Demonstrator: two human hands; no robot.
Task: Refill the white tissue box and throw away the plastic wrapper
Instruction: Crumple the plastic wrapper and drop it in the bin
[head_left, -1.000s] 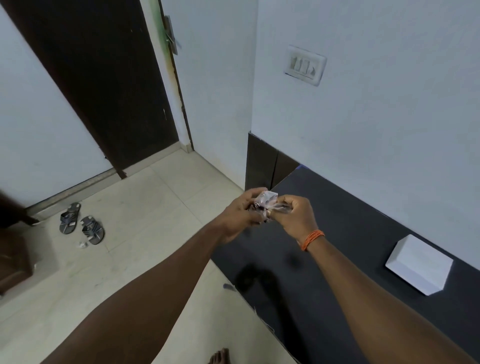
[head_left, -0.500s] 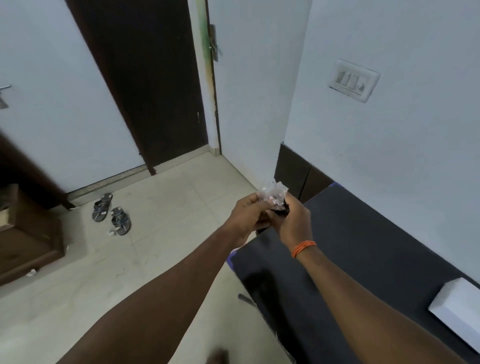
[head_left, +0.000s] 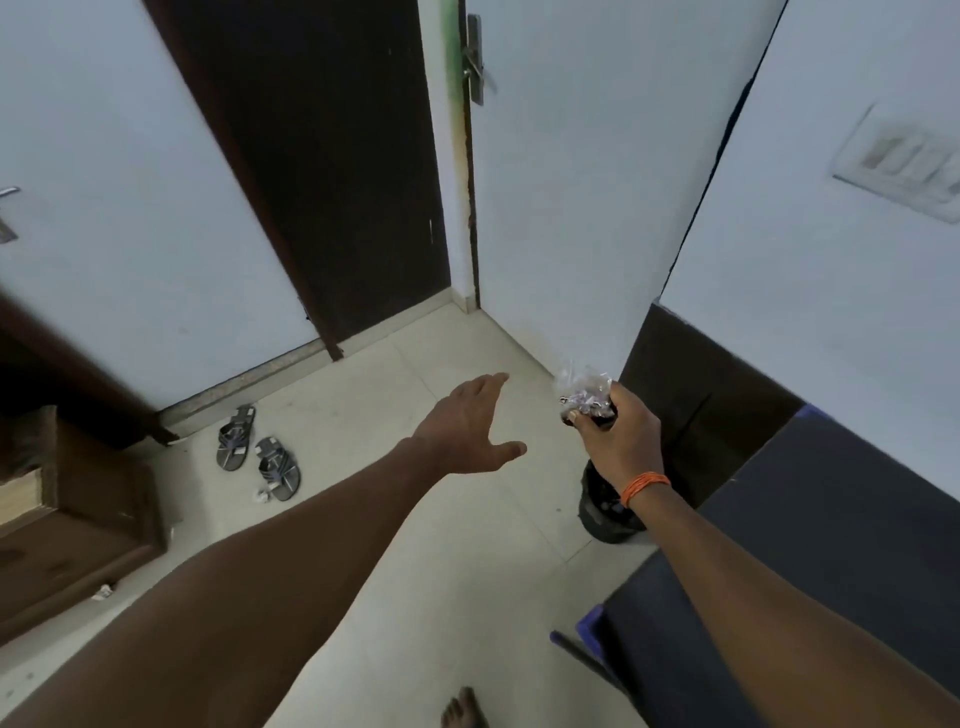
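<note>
The right hand (head_left: 618, 441), right of centre in the frame, was closed around the crumpled wrapper (head_left: 582, 392), which stuck up out of the top of the fist, clear plastic with some print on it. An orange band (head_left: 644, 486) circled that wrist. Directly below the hand in the frame, partly hidden by the wrist, a dark bin (head_left: 602, 512) stood on the pale floor (head_left: 415, 545), close against the end of the black counter (head_left: 831, 545) that filled the lower right.

The left hand (head_left: 470, 434), at centre frame, was spread flat and empty, fingers stretched toward the far corner, thumb out to the side, well apart from the wrapper.

A pair of sandals (head_left: 257, 454) lay at left of centre near a dark door (head_left: 332, 171). A switch plate (head_left: 904, 166) sat on the wall at upper right, blurred. A bare foot (head_left: 462, 712) showed at the bottom edge. The tissue box was out of view.
</note>
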